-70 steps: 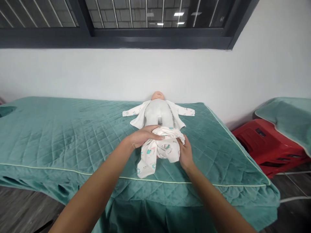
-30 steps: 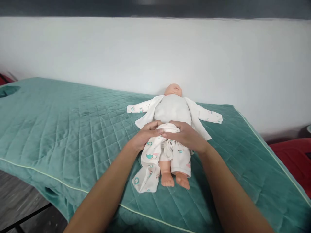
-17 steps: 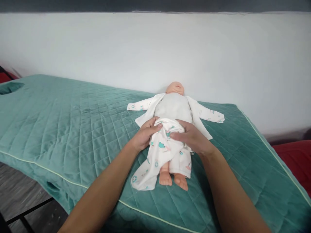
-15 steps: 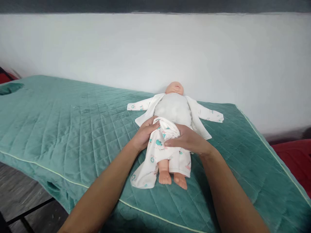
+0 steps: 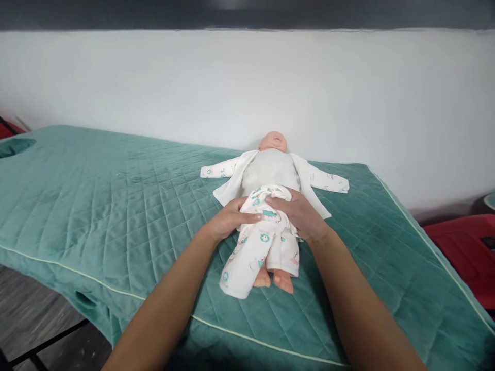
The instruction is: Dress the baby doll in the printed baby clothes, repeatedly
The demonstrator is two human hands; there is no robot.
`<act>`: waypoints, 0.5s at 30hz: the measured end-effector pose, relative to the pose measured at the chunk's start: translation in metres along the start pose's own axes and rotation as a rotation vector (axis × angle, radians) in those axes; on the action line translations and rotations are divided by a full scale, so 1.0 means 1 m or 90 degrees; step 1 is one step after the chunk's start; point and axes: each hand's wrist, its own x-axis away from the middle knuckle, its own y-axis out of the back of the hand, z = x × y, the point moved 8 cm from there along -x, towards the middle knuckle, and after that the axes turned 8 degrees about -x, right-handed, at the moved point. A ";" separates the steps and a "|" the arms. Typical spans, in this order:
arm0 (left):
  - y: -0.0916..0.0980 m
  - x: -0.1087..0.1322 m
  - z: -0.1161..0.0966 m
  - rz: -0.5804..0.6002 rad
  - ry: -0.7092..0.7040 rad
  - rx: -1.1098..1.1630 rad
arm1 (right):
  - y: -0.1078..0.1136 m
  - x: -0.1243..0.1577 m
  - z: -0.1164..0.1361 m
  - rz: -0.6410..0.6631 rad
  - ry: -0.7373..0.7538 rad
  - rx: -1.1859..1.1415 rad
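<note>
A long surface is covered by a green quilted cover, edged with pale piping; a dark-shadowed hollow is seen at its far left end. It is backed by a plain white wall, which is topped by a dark horizontal band. A red object is partly hidden beyond the right edge, and a smaller red patch is glimpsed at far left. Below, dark grey flooring is crossed by a black bar.
</note>
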 end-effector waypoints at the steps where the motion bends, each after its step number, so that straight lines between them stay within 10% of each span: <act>1: 0.001 0.000 -0.001 -0.021 -0.017 0.050 | -0.004 0.002 0.002 0.020 0.009 0.032; 9: 0.006 0.004 -0.005 -0.107 -0.036 0.157 | -0.032 0.011 0.010 0.206 0.025 0.294; 15: 0.011 0.003 -0.001 -0.099 -0.019 0.049 | -0.009 0.005 0.003 0.089 0.019 0.160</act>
